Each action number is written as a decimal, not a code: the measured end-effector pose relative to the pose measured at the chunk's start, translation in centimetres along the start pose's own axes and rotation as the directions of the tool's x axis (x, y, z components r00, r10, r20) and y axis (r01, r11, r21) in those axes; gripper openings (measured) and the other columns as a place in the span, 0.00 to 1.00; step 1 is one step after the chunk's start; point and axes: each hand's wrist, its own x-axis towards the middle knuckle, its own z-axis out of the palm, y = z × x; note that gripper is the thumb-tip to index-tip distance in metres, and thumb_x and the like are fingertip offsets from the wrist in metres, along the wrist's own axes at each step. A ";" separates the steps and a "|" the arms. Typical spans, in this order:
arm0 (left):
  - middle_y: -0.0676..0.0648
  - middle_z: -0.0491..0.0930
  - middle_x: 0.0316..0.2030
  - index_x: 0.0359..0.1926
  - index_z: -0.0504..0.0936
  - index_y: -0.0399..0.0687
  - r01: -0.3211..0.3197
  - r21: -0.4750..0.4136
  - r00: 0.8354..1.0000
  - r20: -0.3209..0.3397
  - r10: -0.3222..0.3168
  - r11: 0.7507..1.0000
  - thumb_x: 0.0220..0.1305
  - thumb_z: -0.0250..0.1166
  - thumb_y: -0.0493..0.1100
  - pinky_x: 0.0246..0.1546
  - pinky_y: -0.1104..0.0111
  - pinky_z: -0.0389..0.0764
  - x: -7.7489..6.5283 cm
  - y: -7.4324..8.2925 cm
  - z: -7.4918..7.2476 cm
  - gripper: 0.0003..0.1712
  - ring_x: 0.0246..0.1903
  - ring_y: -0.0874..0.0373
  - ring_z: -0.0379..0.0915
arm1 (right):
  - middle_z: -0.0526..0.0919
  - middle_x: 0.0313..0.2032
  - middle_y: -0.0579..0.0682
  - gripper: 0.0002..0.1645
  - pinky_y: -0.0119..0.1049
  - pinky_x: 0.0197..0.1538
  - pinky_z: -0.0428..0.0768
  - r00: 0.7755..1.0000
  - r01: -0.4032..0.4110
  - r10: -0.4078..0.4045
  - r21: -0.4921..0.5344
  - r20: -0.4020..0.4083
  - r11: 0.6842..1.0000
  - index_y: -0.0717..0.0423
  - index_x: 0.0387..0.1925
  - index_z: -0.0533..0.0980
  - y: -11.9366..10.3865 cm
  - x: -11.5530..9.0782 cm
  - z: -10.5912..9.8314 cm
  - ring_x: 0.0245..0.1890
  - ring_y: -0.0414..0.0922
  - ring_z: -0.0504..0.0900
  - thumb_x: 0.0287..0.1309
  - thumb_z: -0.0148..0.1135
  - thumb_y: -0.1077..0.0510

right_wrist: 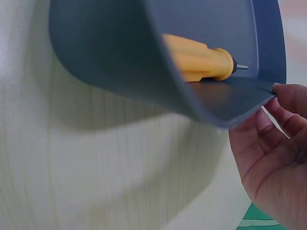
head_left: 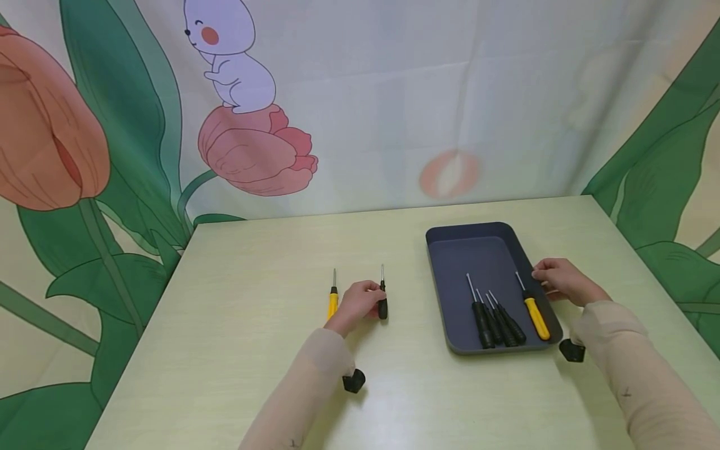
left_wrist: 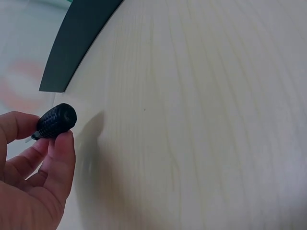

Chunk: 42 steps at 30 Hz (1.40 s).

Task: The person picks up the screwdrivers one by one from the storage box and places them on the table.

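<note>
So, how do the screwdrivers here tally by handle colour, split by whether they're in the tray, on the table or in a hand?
Black screwdrivers in the tray: 4
Black screwdriver in the left hand: 1
Yellow screwdriver in the tray: 1
Yellow screwdriver on the table: 1
Total: 7

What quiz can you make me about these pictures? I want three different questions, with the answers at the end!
1. What does the left grip pinch?
A) a spoon
B) a black screwdriver
C) a crayon

2. True or false: the right grip is holding a hammer.

3. How many yellow screwdrivers can you count in the head view?

Key:
1. B
2. False; it pinches the edge of the tray.
3. Two: one in the tray, one on the table.
</note>
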 end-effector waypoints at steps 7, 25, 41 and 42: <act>0.44 0.77 0.35 0.38 0.76 0.38 0.027 0.007 0.999 -0.040 -0.027 1.000 0.57 0.57 0.40 0.27 0.72 0.77 -0.2 -0.2 -0.7 0.10 0.26 0.59 0.71 | 0.71 0.32 0.50 0.14 0.34 0.35 0.76 1.000 0.004 -0.004 0.000 -0.001 1.000 0.66 0.43 0.62 0.0 -0.1 0.0 0.30 0.41 0.74 0.63 0.41 0.58; 0.45 0.78 0.30 0.35 0.79 0.37 0.059 0.170 0.995 -0.091 -0.044 0.984 0.54 0.59 0.39 0.24 0.72 0.76 -0.5 -0.2 -2.2 0.10 0.23 0.60 0.70 | 0.71 0.32 0.50 0.14 0.34 0.35 0.76 1.000 0.000 0.000 0.008 0.001 1.000 0.66 0.43 0.62 0.1 0.2 0.1 0.30 0.42 0.73 0.63 0.40 0.58; 0.45 0.78 0.29 0.33 0.79 0.39 0.088 0.189 0.992 -0.105 -0.068 0.978 0.53 0.60 0.40 0.23 0.73 0.74 -0.9 -0.5 -3.0 0.09 0.23 0.59 0.72 | 0.71 0.33 0.50 0.15 0.34 0.35 0.76 1.000 -0.008 0.008 -0.003 -0.001 1.000 0.66 0.44 0.62 0.2 0.4 0.0 0.31 0.42 0.73 0.63 0.40 0.58; 0.45 0.78 0.29 0.33 0.79 0.38 0.089 0.192 0.992 -0.107 -0.069 0.977 0.52 0.60 0.40 0.23 0.72 0.74 -0.9 -0.5 -3.0 0.09 0.23 0.59 0.72 | 0.71 0.33 0.50 0.15 0.34 0.35 0.76 1.000 -0.008 0.008 -0.003 -0.001 1.000 0.66 0.44 0.62 0.2 0.4 0.0 0.31 0.42 0.73 0.63 0.40 0.57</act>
